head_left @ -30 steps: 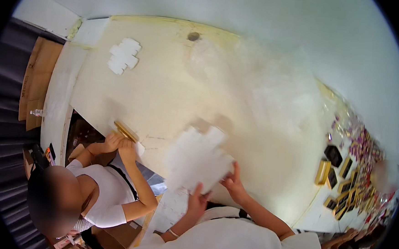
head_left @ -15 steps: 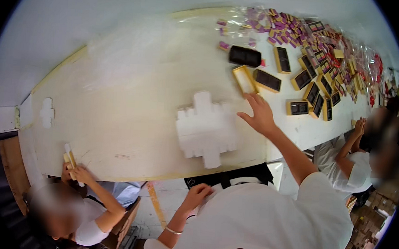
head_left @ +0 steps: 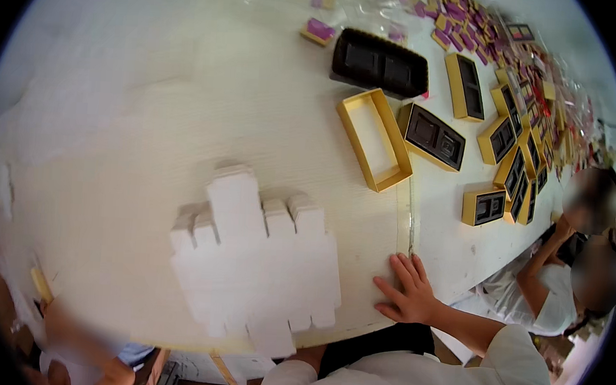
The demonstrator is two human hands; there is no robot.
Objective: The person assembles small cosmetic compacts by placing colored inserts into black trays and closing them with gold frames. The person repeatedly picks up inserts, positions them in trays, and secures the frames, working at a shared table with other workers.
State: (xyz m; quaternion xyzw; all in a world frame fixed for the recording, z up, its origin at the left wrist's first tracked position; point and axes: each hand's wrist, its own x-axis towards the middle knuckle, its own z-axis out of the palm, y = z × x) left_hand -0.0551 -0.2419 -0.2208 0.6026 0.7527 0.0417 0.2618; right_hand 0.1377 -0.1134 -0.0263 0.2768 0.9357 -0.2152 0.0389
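Note:
My right hand (head_left: pixel 409 295) lies on the table near its front edge, fingers spread, holding nothing. To its left is a stack of flat white die-cut cardboard blanks (head_left: pixel 261 260) with tabs around the edges. Beyond the hand stands a gold rectangular box frame (head_left: pixel 376 141), seen from above with the pale table colour inside it. Next to the frame sits a gold box with a black two-compartment tray (head_left: pixel 432 138). A larger loose black tray (head_left: pixel 379 64) lies farther back. My left hand is out of sight; only a bit of its arm shows below the table edge.
Several gold boxes with black inserts (head_left: pixel 512 173) crowd the right side. Behind them spread many small purple and gold pieces (head_left: pixel 463 25) and clear plastic wrap. One co-worker (head_left: pixel 546 278) is at the right, another (head_left: pixel 87 348) at the lower left. A seam (head_left: pixel 410 223) crosses the table.
My right hand has left the gold box frame and come down toward the table's front edge. My left hand has dropped from view. The head view has moved closer and tilted.

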